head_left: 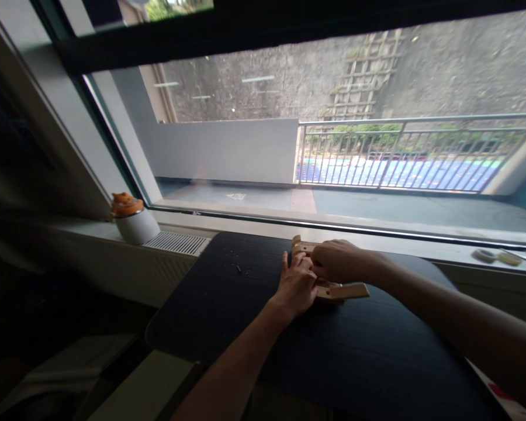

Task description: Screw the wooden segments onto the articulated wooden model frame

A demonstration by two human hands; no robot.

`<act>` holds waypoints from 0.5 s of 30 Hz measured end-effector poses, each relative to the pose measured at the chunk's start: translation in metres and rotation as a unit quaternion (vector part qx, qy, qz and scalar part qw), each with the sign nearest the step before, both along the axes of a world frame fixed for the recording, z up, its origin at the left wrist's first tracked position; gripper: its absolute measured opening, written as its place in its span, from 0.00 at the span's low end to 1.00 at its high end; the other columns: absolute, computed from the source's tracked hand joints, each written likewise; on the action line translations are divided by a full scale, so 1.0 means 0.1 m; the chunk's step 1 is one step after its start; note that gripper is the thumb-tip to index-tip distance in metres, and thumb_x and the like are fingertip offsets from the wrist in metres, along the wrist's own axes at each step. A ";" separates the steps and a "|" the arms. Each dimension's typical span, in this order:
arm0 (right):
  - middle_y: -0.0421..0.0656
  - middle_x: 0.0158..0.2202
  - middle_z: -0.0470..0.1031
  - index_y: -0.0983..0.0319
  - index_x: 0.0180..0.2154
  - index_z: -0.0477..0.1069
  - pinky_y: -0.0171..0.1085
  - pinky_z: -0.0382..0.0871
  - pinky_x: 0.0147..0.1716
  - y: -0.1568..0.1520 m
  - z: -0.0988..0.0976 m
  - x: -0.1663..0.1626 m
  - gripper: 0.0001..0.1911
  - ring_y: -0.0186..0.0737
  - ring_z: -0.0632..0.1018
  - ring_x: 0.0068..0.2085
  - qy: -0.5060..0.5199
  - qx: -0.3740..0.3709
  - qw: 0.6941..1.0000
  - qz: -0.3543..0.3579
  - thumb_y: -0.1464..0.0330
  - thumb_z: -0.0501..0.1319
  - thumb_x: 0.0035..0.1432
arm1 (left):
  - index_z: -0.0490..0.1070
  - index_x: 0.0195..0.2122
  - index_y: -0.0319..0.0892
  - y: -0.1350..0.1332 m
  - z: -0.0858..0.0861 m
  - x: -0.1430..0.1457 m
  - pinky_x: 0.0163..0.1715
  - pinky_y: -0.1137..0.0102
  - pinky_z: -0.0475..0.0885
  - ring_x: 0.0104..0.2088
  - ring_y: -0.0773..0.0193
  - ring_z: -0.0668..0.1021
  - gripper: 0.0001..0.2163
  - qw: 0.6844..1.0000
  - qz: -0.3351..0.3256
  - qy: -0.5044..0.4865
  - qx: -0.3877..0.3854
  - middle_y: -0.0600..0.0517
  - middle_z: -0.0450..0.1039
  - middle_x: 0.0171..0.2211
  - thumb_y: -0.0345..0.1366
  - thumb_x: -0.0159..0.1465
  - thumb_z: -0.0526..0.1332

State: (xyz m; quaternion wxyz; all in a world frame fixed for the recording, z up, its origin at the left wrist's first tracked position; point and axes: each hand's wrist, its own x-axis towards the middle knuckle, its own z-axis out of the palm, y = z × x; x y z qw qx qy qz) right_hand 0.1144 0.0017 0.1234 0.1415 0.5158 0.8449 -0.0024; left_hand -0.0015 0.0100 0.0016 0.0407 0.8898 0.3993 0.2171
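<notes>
Wooden pieces [342, 290] are pinned under the outstretched left hand [296, 285] and gripped from two o'clock by the curled right hand [339, 261].

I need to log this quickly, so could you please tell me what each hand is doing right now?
Left hand: open, flat, pressing on the wooden assembly.
Right hand: closed over the wooden assembly.

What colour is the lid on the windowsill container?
Orange lid, on a white container; head view.
</notes>
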 end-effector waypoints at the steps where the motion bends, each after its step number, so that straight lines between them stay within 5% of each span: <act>1: 0.50 0.31 0.78 0.65 0.35 0.76 0.34 0.59 0.27 0.01 -0.01 0.01 0.11 0.44 0.77 0.34 -0.001 0.003 1.000 -0.005 0.67 0.57 0.56 | 0.76 0.37 0.44 0.00 0.00 0.00 0.63 0.45 0.40 0.61 0.52 0.60 0.06 1.000 0.003 -0.001 -0.001 0.47 0.69 0.51 0.33 0.59 0.61; 4: 0.48 0.33 0.78 0.63 0.37 0.75 0.34 0.59 0.27 0.00 0.01 0.04 0.11 0.45 0.78 0.35 0.001 0.005 1.000 -0.002 0.66 0.58 0.54 | 0.74 0.42 0.44 0.00 0.00 0.00 0.62 0.44 0.42 0.61 0.52 0.60 0.10 1.000 0.004 -0.005 -0.002 0.47 0.68 0.51 0.32 0.59 0.60; 15: 0.48 0.35 0.78 0.64 0.33 0.75 0.34 0.59 0.28 -0.09 0.04 -0.03 0.06 0.43 0.78 0.36 0.010 0.003 0.999 0.052 0.74 0.59 0.53 | 0.75 0.37 0.44 0.00 -0.01 0.01 0.63 0.44 0.41 0.61 0.50 0.60 0.07 1.000 0.007 -0.008 -0.007 0.47 0.71 0.49 0.32 0.59 0.60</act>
